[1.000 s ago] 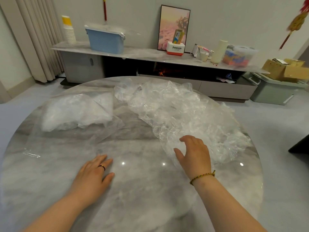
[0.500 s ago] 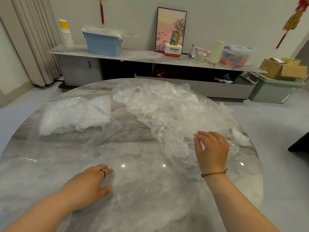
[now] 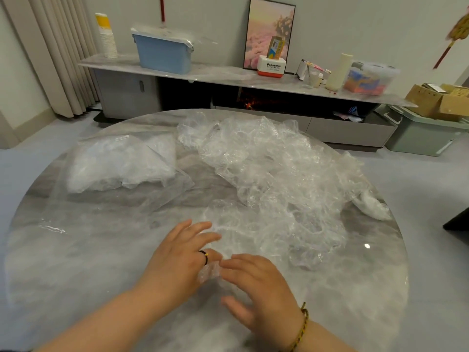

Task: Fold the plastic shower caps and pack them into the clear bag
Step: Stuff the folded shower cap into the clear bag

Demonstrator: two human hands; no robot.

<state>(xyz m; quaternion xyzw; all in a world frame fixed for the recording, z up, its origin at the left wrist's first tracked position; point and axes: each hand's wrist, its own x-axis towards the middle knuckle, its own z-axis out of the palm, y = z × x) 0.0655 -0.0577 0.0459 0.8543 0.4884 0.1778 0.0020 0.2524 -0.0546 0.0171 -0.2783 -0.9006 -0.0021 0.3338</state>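
Left grip (image 3: 182,255) wide, fingers straight, laid low over table (image 3: 76,275). Right grip (image 3: 258,288) wide too, fingers spread, blurred, just beside it. Small crumple of shower cap (image 3: 209,273) between them, touching both. Beyond right grip: loose cap pile (image 3: 274,179). Well beyond left grip: clear bag (image 3: 121,168), white folded caps inside.

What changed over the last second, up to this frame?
The right hand came back from the pile to the near middle of the table, drawing one cap with it. The left hand slid right to meet it; both now rest on that cap, roughly flat. The bag stayed put.
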